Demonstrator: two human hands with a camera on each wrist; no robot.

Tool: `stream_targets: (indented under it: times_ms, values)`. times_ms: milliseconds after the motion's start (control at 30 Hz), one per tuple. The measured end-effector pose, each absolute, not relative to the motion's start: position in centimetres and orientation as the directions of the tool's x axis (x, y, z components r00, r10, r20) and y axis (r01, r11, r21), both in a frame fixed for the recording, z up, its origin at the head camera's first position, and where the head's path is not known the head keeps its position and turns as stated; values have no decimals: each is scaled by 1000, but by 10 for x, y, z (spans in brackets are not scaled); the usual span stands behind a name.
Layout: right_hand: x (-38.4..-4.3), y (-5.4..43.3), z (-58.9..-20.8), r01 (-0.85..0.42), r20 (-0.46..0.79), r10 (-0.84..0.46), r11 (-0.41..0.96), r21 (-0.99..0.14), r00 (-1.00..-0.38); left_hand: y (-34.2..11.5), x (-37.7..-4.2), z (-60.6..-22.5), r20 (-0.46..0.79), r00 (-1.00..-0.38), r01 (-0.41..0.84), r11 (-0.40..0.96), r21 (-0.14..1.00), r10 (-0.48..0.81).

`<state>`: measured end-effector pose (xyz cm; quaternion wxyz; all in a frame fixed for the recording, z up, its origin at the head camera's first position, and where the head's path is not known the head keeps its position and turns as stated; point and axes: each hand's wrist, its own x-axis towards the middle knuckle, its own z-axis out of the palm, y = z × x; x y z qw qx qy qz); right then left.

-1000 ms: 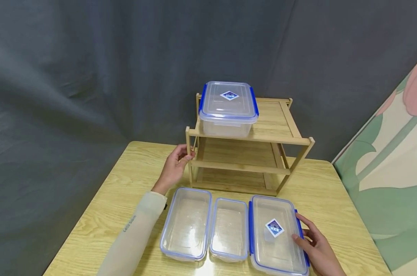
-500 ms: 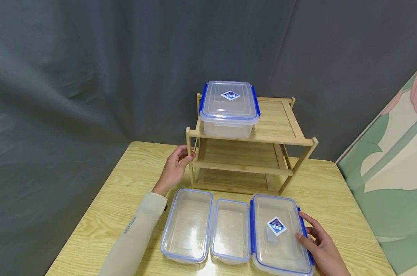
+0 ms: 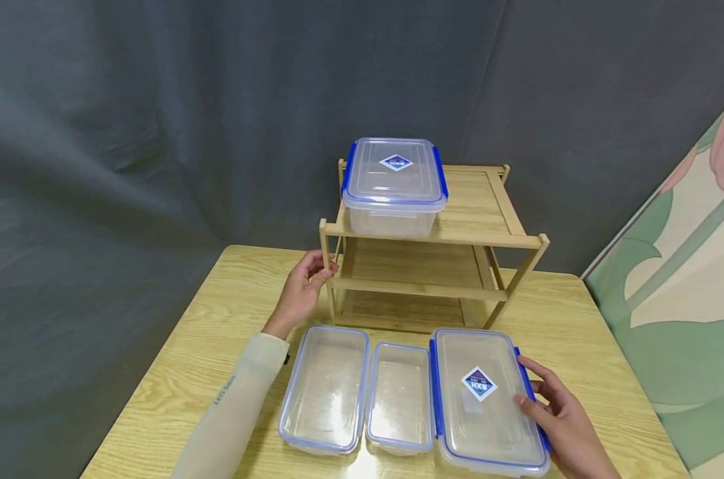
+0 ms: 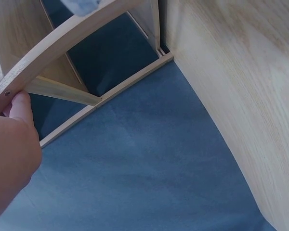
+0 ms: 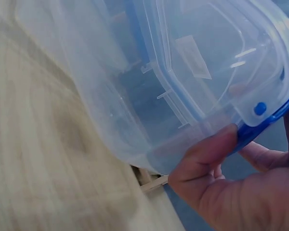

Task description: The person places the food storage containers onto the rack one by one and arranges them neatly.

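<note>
My left hand [image 3: 298, 293] grips the front left post of a three-tier wooden rack [image 3: 418, 291]. In the left wrist view, the fingers of that hand [image 4: 12, 149] wrap the curved post [image 4: 48, 45] near a screw. With my right hand [image 3: 568, 426] I hold a lidded clear food container [image 3: 487, 426] by its right side, at the blue clip. The right wrist view has the thumb on the container's [image 5: 115, 110] wall below the blue clip [image 5: 260, 129]. Whether its base touches the table is hard to tell.
Two clear containers with pale blue rims, a wide one [image 3: 326, 392] and a narrow one [image 3: 400, 399], stand left of the held one. Another lidded container [image 3: 394, 179] sits on the rack's top shelf at the left. A dark curtain [image 3: 218, 120] hangs behind the table [image 3: 194, 332].
The right container has shifted slightly up and to the right in the head view, with my right hand moving along. My left hand stays on the post. The head view has swayed a little.
</note>
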<state>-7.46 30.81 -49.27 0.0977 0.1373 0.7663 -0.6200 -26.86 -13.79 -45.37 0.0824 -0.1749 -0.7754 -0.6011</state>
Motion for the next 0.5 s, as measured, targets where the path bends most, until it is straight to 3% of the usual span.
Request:
stream_targets:
  times_ms: [333, 500]
  values:
    - [-74, 305, -473, 343, -327, 104, 217, -914, -939, -137, -269, -452, 335, -927, 367, 216, 905, 169]
    - [-74, 306, -463, 289, -275, 96, 183, -940, -957, -138, -268, -451, 327, -930, 359, 219, 907, 168]
